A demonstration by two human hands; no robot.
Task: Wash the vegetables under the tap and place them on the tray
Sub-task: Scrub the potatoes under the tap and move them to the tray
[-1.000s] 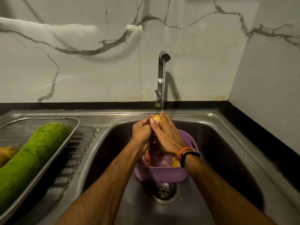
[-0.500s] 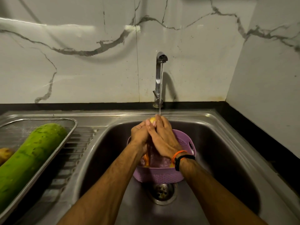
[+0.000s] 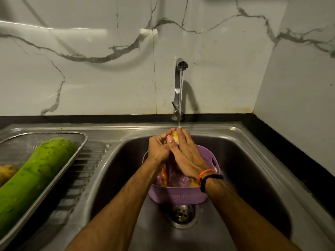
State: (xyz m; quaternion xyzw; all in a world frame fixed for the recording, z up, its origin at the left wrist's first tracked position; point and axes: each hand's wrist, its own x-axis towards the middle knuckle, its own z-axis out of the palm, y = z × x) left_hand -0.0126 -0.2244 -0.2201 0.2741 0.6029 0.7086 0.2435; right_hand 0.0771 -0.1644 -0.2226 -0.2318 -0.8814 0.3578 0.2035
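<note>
Head view: both hands over the steel sink, under the running tap. Left hand and right hand clasp a small yellowish vegetable between them, looks like a potato; only its top shows. Left fingers curled round it, right fingers lie close together, wrapped over its far side, thumb across the front. Water stream lands on the right fingertips, right by the vegetable. Below the hands, purple perforated basket sits in the sink basin just behind the drain; something orange and a yellow piece inside, mostly hidden. Orange and black bands on right wrist. Metal tray on the drainboard at left carries a long green gourd and a brownish vegetable at frame edge, touching the gourd.
</note>
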